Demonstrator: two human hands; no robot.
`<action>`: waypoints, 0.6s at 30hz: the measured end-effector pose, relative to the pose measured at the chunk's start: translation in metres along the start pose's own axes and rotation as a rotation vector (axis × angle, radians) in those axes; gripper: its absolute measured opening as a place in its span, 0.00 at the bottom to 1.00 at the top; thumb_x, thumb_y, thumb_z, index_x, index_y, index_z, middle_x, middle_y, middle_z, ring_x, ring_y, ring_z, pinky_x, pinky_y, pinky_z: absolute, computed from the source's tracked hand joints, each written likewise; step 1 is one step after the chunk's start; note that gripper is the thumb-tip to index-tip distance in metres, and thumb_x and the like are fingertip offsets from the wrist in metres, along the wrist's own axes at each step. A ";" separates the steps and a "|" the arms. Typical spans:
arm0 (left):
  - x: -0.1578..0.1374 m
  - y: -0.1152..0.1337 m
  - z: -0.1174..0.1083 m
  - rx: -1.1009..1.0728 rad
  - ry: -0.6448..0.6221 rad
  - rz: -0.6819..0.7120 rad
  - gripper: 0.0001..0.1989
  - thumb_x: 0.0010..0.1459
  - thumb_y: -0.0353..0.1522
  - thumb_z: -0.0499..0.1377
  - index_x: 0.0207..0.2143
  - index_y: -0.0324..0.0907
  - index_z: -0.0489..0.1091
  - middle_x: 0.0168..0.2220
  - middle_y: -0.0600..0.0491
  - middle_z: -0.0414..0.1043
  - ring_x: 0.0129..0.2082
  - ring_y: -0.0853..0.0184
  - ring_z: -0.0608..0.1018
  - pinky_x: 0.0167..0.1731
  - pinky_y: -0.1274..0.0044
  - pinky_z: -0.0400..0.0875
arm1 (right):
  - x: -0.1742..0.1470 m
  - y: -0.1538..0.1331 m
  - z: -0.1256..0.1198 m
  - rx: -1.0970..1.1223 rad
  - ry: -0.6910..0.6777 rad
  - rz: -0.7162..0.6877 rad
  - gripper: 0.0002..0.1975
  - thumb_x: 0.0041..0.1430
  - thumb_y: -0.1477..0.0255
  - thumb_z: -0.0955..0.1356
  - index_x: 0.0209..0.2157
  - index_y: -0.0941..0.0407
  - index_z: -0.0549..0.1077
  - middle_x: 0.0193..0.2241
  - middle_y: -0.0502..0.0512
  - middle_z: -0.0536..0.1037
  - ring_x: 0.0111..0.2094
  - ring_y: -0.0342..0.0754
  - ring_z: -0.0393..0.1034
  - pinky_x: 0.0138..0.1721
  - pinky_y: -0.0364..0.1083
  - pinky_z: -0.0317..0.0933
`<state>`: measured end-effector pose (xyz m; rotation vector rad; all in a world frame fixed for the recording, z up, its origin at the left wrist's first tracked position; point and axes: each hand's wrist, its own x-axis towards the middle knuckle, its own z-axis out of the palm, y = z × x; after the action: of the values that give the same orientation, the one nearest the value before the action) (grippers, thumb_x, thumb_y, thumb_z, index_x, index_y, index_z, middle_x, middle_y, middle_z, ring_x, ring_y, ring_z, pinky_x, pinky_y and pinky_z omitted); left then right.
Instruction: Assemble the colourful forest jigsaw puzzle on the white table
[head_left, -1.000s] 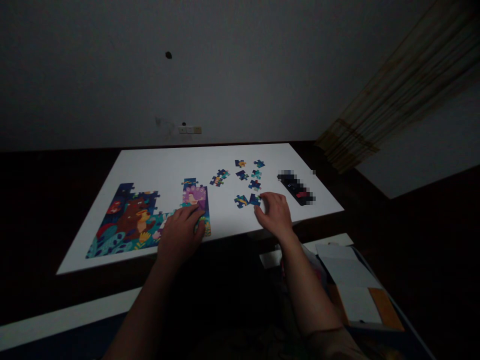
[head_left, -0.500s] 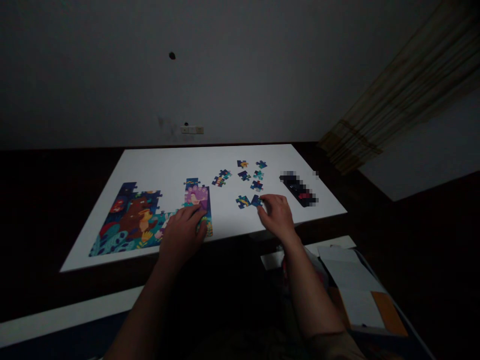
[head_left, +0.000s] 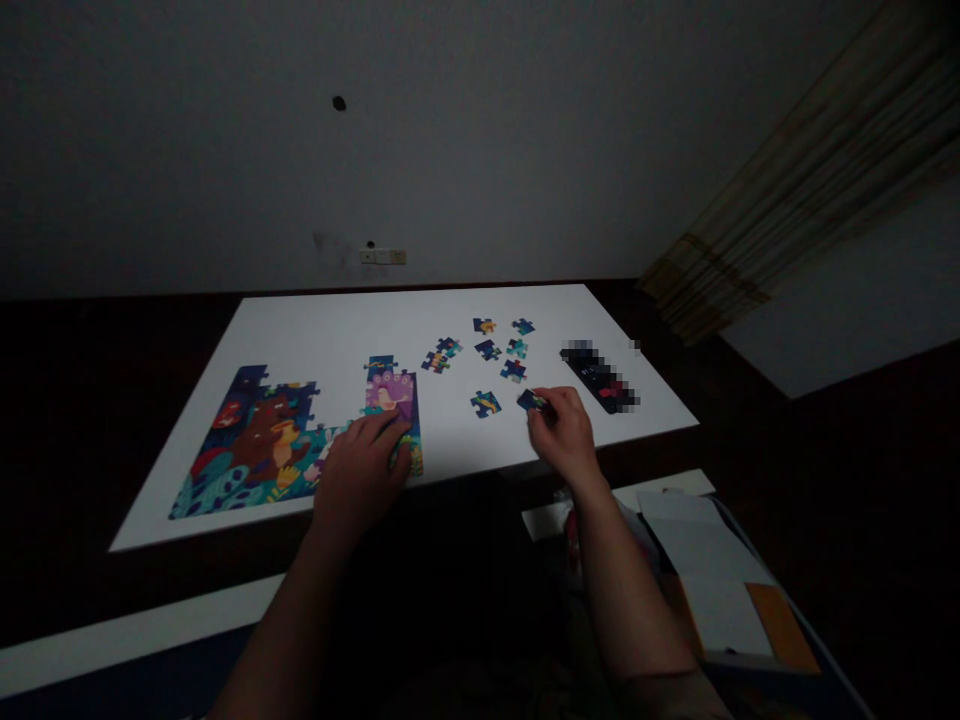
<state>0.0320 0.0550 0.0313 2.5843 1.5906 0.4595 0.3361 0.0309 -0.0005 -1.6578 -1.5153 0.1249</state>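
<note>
A partly joined jigsaw puzzle [head_left: 247, 450] with a bear and a purple bird lies on the left of the white table [head_left: 315, 322]. My left hand [head_left: 365, 462] rests on its right part, fingers spread and laid over the pieces, hiding some of them. Between the thumb and fingers of my right hand [head_left: 564, 428] is a dark blue puzzle piece [head_left: 529, 399], partly covered by the fingertips. Just left of it lies a loose piece with a yellow shape [head_left: 486, 403]. Several more loose pieces [head_left: 488, 350] are scattered farther back.
A dark, blurred-out object [head_left: 598, 376] lies near the table's right edge. Below right, beside my right forearm, are pale sheets [head_left: 697, 540] and an orange-brown item [head_left: 782, 625]. A wall with a socket strip [head_left: 383, 257] stands behind the table, a curtain [head_left: 712, 270] at right.
My right hand has moved slightly right with the dark blue piece, which is now farther from the piece with the yellow shape. My left hand stays on the joined puzzle.
</note>
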 end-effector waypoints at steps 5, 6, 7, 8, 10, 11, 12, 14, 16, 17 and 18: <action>0.001 0.000 0.000 0.006 -0.001 -0.005 0.17 0.62 0.35 0.49 0.52 0.46 0.69 0.57 0.49 0.66 0.56 0.56 0.66 0.54 0.64 0.62 | 0.000 0.002 -0.003 0.093 0.025 0.166 0.20 0.54 0.68 0.66 0.49 0.52 0.68 0.36 0.56 0.75 0.31 0.51 0.70 0.36 0.53 0.67; 0.001 0.000 0.000 0.011 -0.005 -0.002 0.17 0.63 0.35 0.49 0.52 0.46 0.68 0.57 0.49 0.65 0.56 0.56 0.66 0.54 0.63 0.61 | 0.000 0.002 -0.004 0.117 0.028 0.170 0.22 0.54 0.68 0.66 0.52 0.52 0.66 0.37 0.56 0.76 0.31 0.51 0.70 0.36 0.53 0.67; 0.001 0.000 0.000 0.015 -0.009 0.001 0.17 0.63 0.35 0.49 0.52 0.46 0.68 0.57 0.49 0.65 0.56 0.56 0.66 0.55 0.63 0.61 | 0.000 0.002 -0.005 0.134 0.031 0.156 0.24 0.54 0.69 0.66 0.54 0.51 0.66 0.40 0.57 0.76 0.33 0.52 0.70 0.37 0.53 0.67; 0.001 0.000 0.000 0.017 -0.010 0.003 0.17 0.63 0.35 0.49 0.52 0.46 0.68 0.57 0.50 0.65 0.56 0.56 0.66 0.55 0.63 0.61 | 0.001 0.002 -0.006 0.141 0.033 0.132 0.24 0.54 0.69 0.65 0.55 0.51 0.66 0.42 0.58 0.75 0.36 0.52 0.71 0.39 0.53 0.66; 0.001 0.000 0.000 0.019 -0.010 0.003 0.17 0.63 0.35 0.49 0.52 0.46 0.68 0.57 0.50 0.65 0.56 0.57 0.66 0.55 0.63 0.61 | 0.003 0.002 -0.007 0.139 0.038 0.091 0.21 0.55 0.70 0.65 0.51 0.51 0.70 0.44 0.59 0.74 0.40 0.54 0.70 0.42 0.54 0.66; 0.001 0.000 0.000 0.019 -0.009 0.002 0.17 0.63 0.36 0.49 0.52 0.46 0.68 0.57 0.50 0.65 0.56 0.57 0.66 0.55 0.63 0.61 | 0.003 0.003 -0.008 0.141 0.041 0.084 0.18 0.55 0.70 0.65 0.49 0.51 0.72 0.44 0.59 0.74 0.42 0.55 0.70 0.43 0.55 0.65; 0.001 0.000 0.000 0.019 -0.009 0.001 0.17 0.64 0.36 0.48 0.52 0.46 0.68 0.57 0.50 0.65 0.56 0.57 0.66 0.55 0.63 0.61 | 0.004 0.005 -0.008 0.145 0.042 0.088 0.17 0.55 0.69 0.65 0.47 0.51 0.73 0.43 0.59 0.75 0.42 0.55 0.70 0.43 0.55 0.65; 0.002 0.000 0.000 0.021 -0.011 -0.001 0.17 0.64 0.36 0.48 0.52 0.46 0.68 0.57 0.50 0.65 0.56 0.57 0.66 0.55 0.63 0.61 | 0.004 0.008 -0.008 0.163 0.043 0.125 0.15 0.55 0.68 0.65 0.45 0.52 0.73 0.42 0.58 0.75 0.41 0.55 0.71 0.43 0.55 0.66; 0.002 0.000 0.000 0.022 -0.016 -0.004 0.17 0.64 0.36 0.48 0.52 0.46 0.68 0.57 0.50 0.65 0.56 0.57 0.65 0.55 0.63 0.61 | 0.004 0.013 -0.007 0.194 0.043 0.178 0.15 0.56 0.67 0.66 0.45 0.52 0.72 0.42 0.57 0.76 0.39 0.54 0.71 0.42 0.55 0.66; 0.002 0.000 0.000 0.024 -0.018 -0.004 0.17 0.64 0.36 0.48 0.52 0.46 0.68 0.57 0.50 0.65 0.56 0.57 0.65 0.55 0.63 0.61 | 0.004 0.015 -0.006 0.211 0.040 0.202 0.15 0.55 0.66 0.66 0.45 0.52 0.72 0.41 0.57 0.76 0.38 0.53 0.72 0.41 0.54 0.67; 0.002 0.000 0.001 0.025 -0.021 -0.002 0.17 0.64 0.36 0.48 0.52 0.46 0.68 0.57 0.50 0.65 0.56 0.57 0.65 0.55 0.63 0.62 | 0.004 0.017 -0.005 0.227 0.036 0.223 0.15 0.55 0.66 0.67 0.45 0.52 0.72 0.41 0.57 0.76 0.38 0.53 0.72 0.41 0.54 0.67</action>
<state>0.0328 0.0567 0.0312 2.5962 1.6031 0.4133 0.3528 0.0332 -0.0062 -1.6306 -1.2367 0.3713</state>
